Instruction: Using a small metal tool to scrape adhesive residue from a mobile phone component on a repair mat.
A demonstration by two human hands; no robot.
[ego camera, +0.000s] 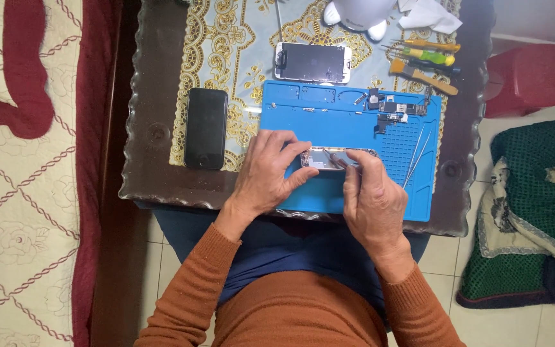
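Orange-sleeved hands: left [268, 168] pinching the opened silver phone shell [336, 159] by its end, right [369, 193] gripping a thin tool at it, over blue rubber mat [329, 125] on tabletop [155, 128]. Probably light, stiff, fragile inside; best held by rim edges.

A matt blue rubbery mat [329, 122] is spread over a glossy dark wooden table [155, 128] and a gold-patterned lace cloth [226, 38]. A shiny metal phone frame [336, 158] is seen on the mat. A black phone [205, 127] is faced in glossy glass.
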